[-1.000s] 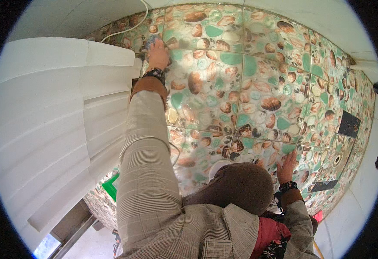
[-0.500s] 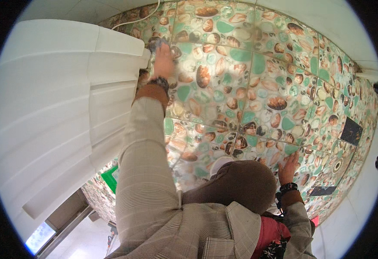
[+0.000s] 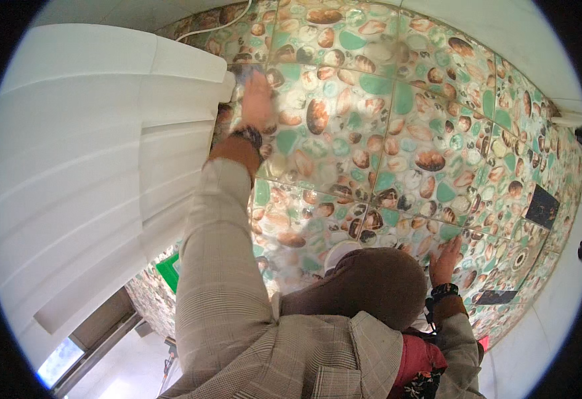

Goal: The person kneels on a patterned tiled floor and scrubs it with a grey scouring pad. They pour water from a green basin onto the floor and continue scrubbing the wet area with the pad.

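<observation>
My left hand (image 3: pixel 257 101) reaches far forward, low over the pebble-patterned tile floor (image 3: pixel 344 153), right beside the corner of a big white ribbed plastic panel (image 3: pixel 98 146). Under its fingers is a small bluish-grey bunch that looks like a cloth (image 3: pixel 247 70), partly hidden and blurred by motion. My right hand (image 3: pixel 444 261) rests on the tiles nearer to me, its fingers stretched out and nothing in them. Between the arms my brown-covered knee (image 3: pixel 377 286) hides part of the floor.
A white cable (image 3: pixel 221 28) runs over the floor behind the panel. Dark patches (image 3: pixel 541 207) and a round drain (image 3: pixel 519 259) lie at the right. A green object (image 3: pixel 169 271) shows by my left arm. Pale walls (image 3: pixel 503 40) bound the floor.
My left hand and the bluish-grey cloth have shifted slightly; the hand now covers more of the cloth. My right hand stays in place on the tiles.
</observation>
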`<state>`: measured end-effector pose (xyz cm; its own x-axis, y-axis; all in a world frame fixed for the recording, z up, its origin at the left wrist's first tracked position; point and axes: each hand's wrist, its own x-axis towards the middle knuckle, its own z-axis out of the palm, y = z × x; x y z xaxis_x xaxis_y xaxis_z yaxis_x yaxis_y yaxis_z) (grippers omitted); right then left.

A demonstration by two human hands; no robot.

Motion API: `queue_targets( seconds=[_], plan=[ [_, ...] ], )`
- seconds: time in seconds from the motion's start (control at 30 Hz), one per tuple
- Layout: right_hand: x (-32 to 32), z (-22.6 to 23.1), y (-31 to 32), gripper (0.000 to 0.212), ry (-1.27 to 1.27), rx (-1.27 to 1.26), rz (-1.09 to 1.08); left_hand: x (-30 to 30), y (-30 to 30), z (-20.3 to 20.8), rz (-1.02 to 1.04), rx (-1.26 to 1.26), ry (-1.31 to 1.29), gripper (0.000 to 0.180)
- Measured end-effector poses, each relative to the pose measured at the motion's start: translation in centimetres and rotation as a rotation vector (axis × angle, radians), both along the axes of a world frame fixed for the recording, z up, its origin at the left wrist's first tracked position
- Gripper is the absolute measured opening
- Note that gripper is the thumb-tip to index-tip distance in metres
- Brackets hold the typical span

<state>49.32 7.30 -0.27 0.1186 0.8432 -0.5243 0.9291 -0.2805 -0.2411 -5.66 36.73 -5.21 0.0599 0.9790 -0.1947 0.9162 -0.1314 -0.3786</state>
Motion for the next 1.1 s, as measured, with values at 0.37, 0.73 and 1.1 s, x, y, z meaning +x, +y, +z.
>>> queue_targets(
  seconds=[0.37, 0.73, 1.1],
  plan=[
    [-0.6, 0.7, 0.5, 0.075, -0.036, -0.045, -0.004, 3.3, -6.3, 0.8, 0.011, 0.049, -0.543, 0.050],
    [-0.4, 0.5, 0.5, 0.077, -0.063, -0.073, 0.004, 3.3, -0.1, 1.8, 0.209, 0.077, -0.656, 0.054],
    [-0.2, 0.4, 0.3, 0.078, -0.044, -0.039, 0.023, 0.3, 5.7, 0.3, -0.003, 0.049, -0.100, 0.047]
  ],
)
